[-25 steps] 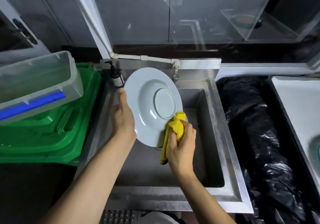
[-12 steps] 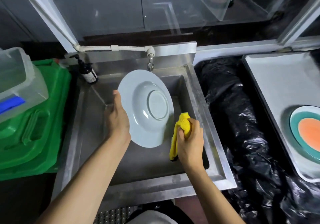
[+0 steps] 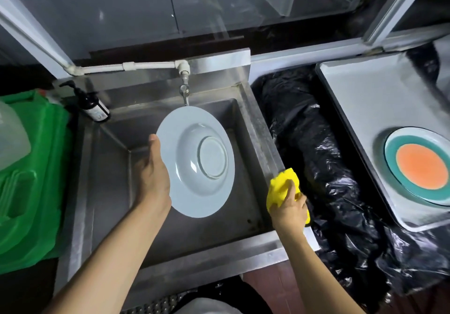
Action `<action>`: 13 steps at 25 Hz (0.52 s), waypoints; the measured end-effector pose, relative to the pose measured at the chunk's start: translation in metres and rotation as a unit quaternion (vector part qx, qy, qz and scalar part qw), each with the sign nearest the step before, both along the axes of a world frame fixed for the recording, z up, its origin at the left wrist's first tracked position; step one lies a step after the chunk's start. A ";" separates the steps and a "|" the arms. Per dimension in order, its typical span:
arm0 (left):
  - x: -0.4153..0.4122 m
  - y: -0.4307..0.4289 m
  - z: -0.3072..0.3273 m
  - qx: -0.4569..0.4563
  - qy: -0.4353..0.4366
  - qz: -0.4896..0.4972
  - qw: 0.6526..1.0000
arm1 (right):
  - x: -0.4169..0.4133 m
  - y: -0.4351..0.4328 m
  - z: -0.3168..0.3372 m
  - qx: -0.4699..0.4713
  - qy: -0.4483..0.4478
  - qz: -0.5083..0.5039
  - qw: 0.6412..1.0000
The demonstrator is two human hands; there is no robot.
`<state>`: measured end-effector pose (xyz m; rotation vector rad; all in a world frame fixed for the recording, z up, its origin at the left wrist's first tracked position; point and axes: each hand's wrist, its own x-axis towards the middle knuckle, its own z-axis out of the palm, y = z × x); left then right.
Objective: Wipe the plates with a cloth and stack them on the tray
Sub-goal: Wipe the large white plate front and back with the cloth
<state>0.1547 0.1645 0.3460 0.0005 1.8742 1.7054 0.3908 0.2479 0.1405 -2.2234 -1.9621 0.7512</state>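
A pale blue deep plate [image 3: 197,160] is held on edge over the steel sink [image 3: 258,128], its underside facing me. My left hand [image 3: 152,177] grips its left rim, thumb along the edge. My right hand [image 3: 289,206] clutches a bunched yellow cloth [image 3: 280,187] over the sink's right rim, apart from the plate. At the right, a white tray [image 3: 365,99] carries a plate with a teal ring and orange centre [image 3: 421,165].
A black plastic bag [image 3: 314,148] fills the gap between sink and tray. A tap [image 3: 185,90] hangs over the sink's back wall, a dark pump bottle [image 3: 93,107] stands at its back left corner. A green bin lid [image 3: 31,180] with a clear container [image 3: 12,136] lies left.
My right hand has drawn the yellow cloth off the plate and rightward to the sink's rim. My view has swung right, bringing the tray and its coloured plate further into sight.
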 end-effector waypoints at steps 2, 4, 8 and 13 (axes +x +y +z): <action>-0.001 0.000 0.000 -0.001 -0.001 0.002 1.000 | 0.006 -0.003 -0.003 -0.004 0.012 0.010 1.000; -0.002 0.000 -0.003 -0.018 0.006 -0.001 1.000 | 0.005 -0.002 0.003 0.009 0.016 0.003 1.000; -0.001 0.001 -0.005 -0.047 0.052 -0.051 0.996 | -0.016 0.001 0.037 0.079 0.086 0.025 0.993; 0.003 0.000 -0.011 -0.113 0.239 -0.135 0.955 | -0.059 0.002 0.108 0.140 0.234 0.073 0.959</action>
